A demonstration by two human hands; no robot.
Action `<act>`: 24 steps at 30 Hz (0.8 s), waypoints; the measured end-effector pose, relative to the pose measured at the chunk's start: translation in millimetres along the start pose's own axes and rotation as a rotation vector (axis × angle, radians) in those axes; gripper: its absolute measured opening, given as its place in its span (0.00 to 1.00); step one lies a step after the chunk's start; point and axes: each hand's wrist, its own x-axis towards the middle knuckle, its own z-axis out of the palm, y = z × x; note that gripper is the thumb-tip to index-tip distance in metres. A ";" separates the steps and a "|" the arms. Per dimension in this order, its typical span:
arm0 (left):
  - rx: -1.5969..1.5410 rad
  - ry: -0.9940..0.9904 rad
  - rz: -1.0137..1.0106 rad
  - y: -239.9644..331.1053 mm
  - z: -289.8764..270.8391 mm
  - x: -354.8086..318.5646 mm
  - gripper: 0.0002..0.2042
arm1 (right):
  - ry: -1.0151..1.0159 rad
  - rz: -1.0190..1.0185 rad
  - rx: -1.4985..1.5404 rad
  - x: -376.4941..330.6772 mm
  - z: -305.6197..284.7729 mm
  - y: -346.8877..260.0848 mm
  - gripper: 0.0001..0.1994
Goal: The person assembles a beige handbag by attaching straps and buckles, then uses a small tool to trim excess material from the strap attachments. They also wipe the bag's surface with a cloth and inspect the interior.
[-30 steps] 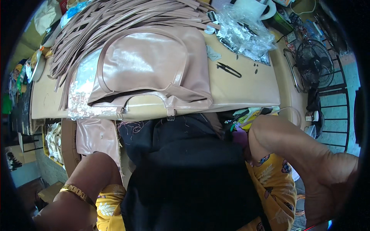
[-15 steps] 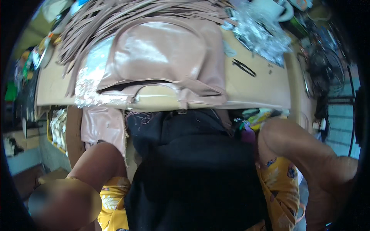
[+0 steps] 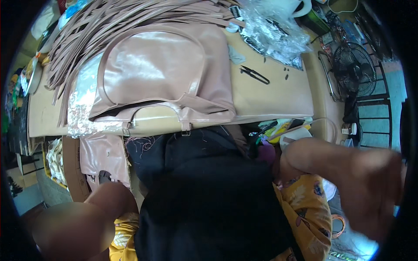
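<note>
Both my arms are bent with the elbows forward and the forearms drawn back close to the camera. My left forearm runs to the lower left, where a blurred patch covers the hand area. On the right side, my right forearm reaches the picture's rim; the fingers there cannot be made out. I see neither hand touching the work. A shiny pink handbag lies on the tan table, its opening and short buckled straps toward me. Black thread snips rest to its right.
Long pink strips are heaped behind the bag, with clear plastic wrapping at the back right. A black fan stands at right. Black cloth covers my lap; a pink panel sits below the table's left edge.
The whole view has shifted, so the table, handbag and snips appear farther left. The handbag and snips keep their places on the table. Both arms stay bent, with slight shifts.
</note>
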 end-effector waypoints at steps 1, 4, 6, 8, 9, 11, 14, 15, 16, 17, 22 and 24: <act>0.068 -0.047 -0.098 -3.7 15.8 -9.8 0.04 | 0.005 0.008 -0.091 -10.8 -6.1 9.0 0.12; 0.058 -0.371 -0.421 -44.2 84.6 -53.9 0.04 | -0.568 0.553 -0.792 -78.7 -55.4 47.4 0.10; -0.020 -0.525 -0.467 -73.2 121.6 -96.4 0.08 | -0.905 0.799 -0.959 -138.8 -91.4 75.9 0.15; -0.065 -0.543 -0.579 -86.5 152.1 -125.6 0.12 | -0.990 0.826 -1.190 -196.8 -121.0 83.0 0.15; -0.035 -0.543 -0.550 -93.3 161.3 -133.3 0.13 | -1.011 0.830 -1.294 -218.3 -131.9 85.7 0.16; 0.028 -0.547 -0.487 -106.3 174.6 -147.8 0.15 | -0.985 0.835 -1.260 -229.4 -136.0 89.2 0.13; 0.078 -0.631 -0.434 -114.9 173.8 -151.8 0.19 | -0.896 0.677 -1.192 -239.4 -146.8 98.6 0.11; 0.093 -0.647 -0.418 -116.2 174.0 -152.8 0.19 | -0.858 0.596 -1.165 -241.8 -148.7 100.5 0.10; 0.074 -0.601 -0.455 -116.5 176.2 -154.5 0.20 | -0.667 0.910 -1.047 -243.6 -151.1 97.7 0.09; 0.069 -0.547 -0.498 -116.6 177.6 -157.7 0.21 | -0.470 1.203 -0.887 -238.8 -142.7 94.5 0.08; 0.045 -0.409 -0.514 -122.4 181.8 -173.4 0.22 | -0.476 1.492 -0.408 -196.1 -79.0 30.1 0.10; 0.047 -0.382 -0.486 -124.3 183.4 -174.2 0.22 | -0.576 1.284 -0.516 -209.7 -65.8 20.6 0.06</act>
